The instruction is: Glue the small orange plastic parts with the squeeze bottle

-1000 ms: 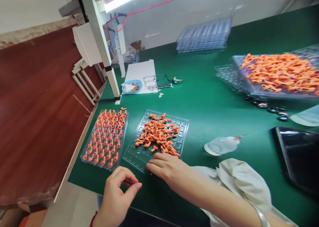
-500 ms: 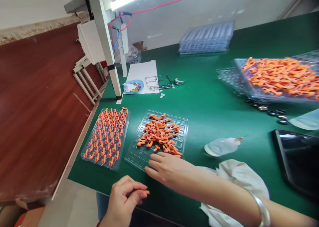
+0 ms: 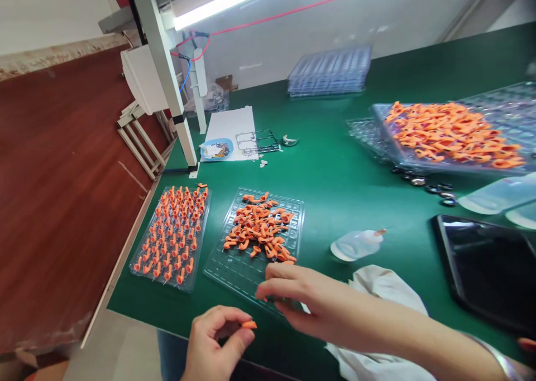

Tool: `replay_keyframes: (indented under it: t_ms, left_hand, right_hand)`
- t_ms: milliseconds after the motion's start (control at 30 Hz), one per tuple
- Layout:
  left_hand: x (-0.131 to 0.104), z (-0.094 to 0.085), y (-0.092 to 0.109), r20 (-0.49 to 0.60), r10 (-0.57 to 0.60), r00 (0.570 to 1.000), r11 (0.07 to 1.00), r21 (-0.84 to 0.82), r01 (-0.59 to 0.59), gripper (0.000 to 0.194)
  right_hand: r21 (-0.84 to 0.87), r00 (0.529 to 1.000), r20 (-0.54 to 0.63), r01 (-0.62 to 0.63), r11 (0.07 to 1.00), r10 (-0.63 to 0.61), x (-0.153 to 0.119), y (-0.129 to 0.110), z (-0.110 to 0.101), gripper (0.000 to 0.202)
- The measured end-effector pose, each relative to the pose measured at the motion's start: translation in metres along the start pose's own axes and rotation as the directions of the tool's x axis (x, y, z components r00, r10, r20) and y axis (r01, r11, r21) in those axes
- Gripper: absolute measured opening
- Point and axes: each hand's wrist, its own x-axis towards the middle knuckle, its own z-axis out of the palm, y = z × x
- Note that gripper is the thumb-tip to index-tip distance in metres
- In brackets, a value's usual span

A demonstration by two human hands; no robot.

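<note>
My left hand (image 3: pixel 218 342) pinches an orange earbud shell (image 3: pixel 250 325) between thumb and forefinger, just past the table's near edge. To its right, my right hand (image 3: pixel 299 294) hovers by the near right corner of a clear tray (image 3: pixel 230 275). Its fingers are curled, with a speck of orange at the tips; what they hold is too small to name. A loose heap of orange earbud shells (image 3: pixel 257 225) lies on that tray. Further left, a second clear tray (image 3: pixel 189 283) carries upright orange shells (image 3: pixel 173 230) in rows.
A bigger tray of orange shells (image 3: pixel 452 133) stands at the right, near small dark shiny pieces (image 3: pixel 419 181). A needle-tipped bottle (image 3: pixel 355 245), white cloth (image 3: pixel 385 292) and black tablet-like device (image 3: pixel 486 269) lie closer. Stacked clear trays (image 3: pixel 330 71) and a blue dish (image 3: pixel 216 149) sit behind.
My right hand has moved right, away from the tray's near edge, and its fingers have curled. The left hand still pinches its orange shell, which shows more now. The view has shifted slightly.
</note>
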Motion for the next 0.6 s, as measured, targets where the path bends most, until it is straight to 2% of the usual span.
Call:
replay_keyframes:
  t_ms: [67,133,167,267,333,467,600]
  left_hand:
    - [0.001,0.007,-0.002,0.018,0.03,0.999,0.999,-0.043,-0.029,0.028]
    - [0.002,0.014,-0.001,0.035,0.056,0.998,0.992,-0.112,-0.052,0.026]
    - [0.003,0.018,-0.001,0.044,0.058,0.997,0.987,-0.15,-0.05,0.024]
    - [0.003,0.027,0.002,0.078,0.026,0.997,0.971,-0.237,-0.007,0.02]
    - [0.003,0.032,0.004,0.1,0.009,0.995,0.966,-0.259,0.017,0.021]
    - [0.003,0.038,0.006,0.134,-0.009,0.991,0.963,-0.264,0.044,0.023]
    - [0.003,0.041,0.009,0.148,-0.011,0.989,0.962,-0.269,0.051,0.022]
  right_hand:
    - [0.261,0.985,-0.078,-0.13,0.957,0.155,-0.016,-0.003,0.008,0.021]
    - [0.487,0.947,-0.108,-0.214,0.847,0.302,-0.03,-0.006,0.02,0.009]
    - [0.58,0.924,-0.111,-0.238,0.779,0.365,-0.035,-0.008,0.026,0.01]
    - [0.768,0.859,-0.12,-0.237,0.595,0.498,-0.049,-0.014,0.04,0.022]
    - [0.832,0.823,-0.139,-0.204,0.515,0.551,-0.055,-0.017,0.045,0.029]
    - [0.871,0.766,-0.211,-0.135,0.472,0.607,-0.065,-0.022,0.049,0.024]
    - [0.847,0.743,-0.3,-0.081,0.525,0.598,-0.072,-0.023,0.051,0.011]
